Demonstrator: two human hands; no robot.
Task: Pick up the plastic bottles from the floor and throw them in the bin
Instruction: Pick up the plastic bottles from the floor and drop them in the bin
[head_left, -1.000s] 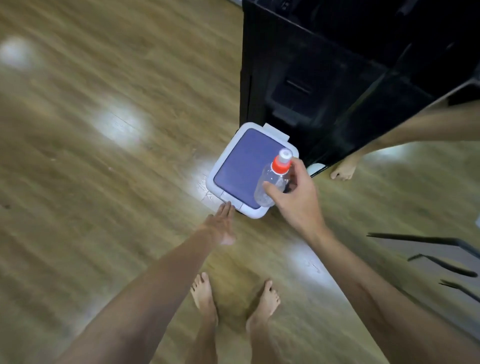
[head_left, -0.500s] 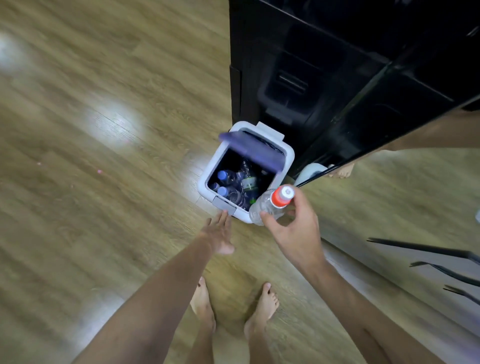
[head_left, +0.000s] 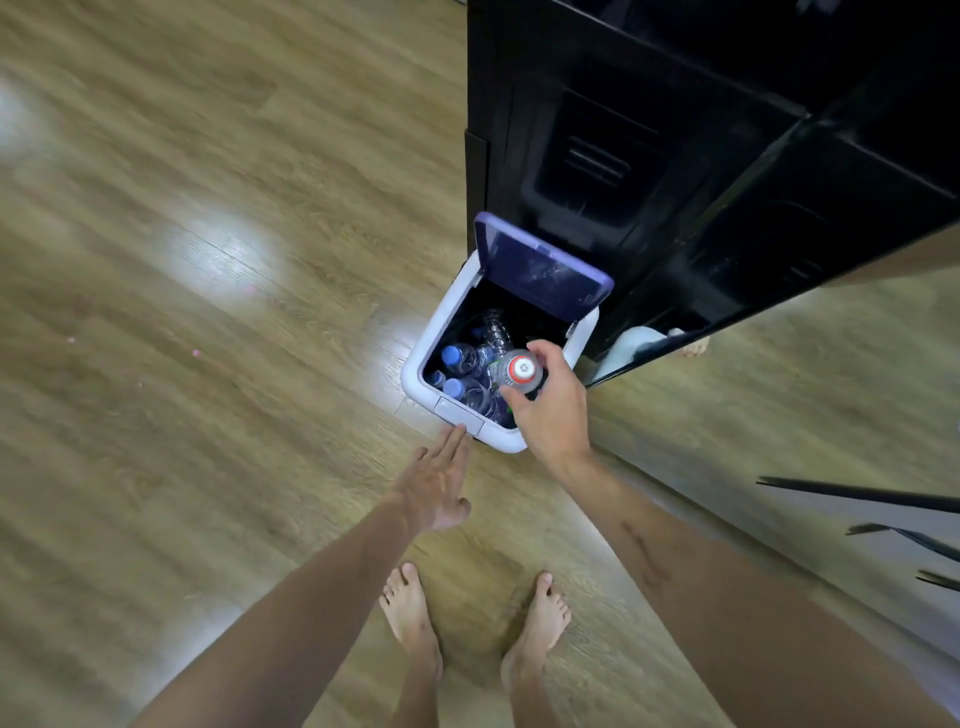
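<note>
Plastic bottle (head_left: 514, 375): clear, with an orange-red ringed cap facing up, held over the open mouth of the bin (head_left: 415, 382), toward its near right corner. Right hand (head_left: 553, 410): fingers and thumb curled round the bottle's shoulder just under the cap, gripping it from the near side. Left hand (head_left: 434, 480): fingers straight and pressed close together, thumb apart, the tips touching or almost touching the small grey latch panel (head_left: 460, 413) on the bin's front rim; contact cannot be told for certain.

Bin: white body, purple lid (head_left: 540, 270) tipped up at the far side. Inside, several clear bottles (head_left: 467, 371) with blue caps lie heaped.

Black cabinet (head_left: 675, 156): stands directly behind the bin, glossy.

Wooden floor (head_left: 208, 260): pale glare patches left of the bin.

Bare feet (head_left: 410, 608): two, planted near the bin, toes toward it.
</note>
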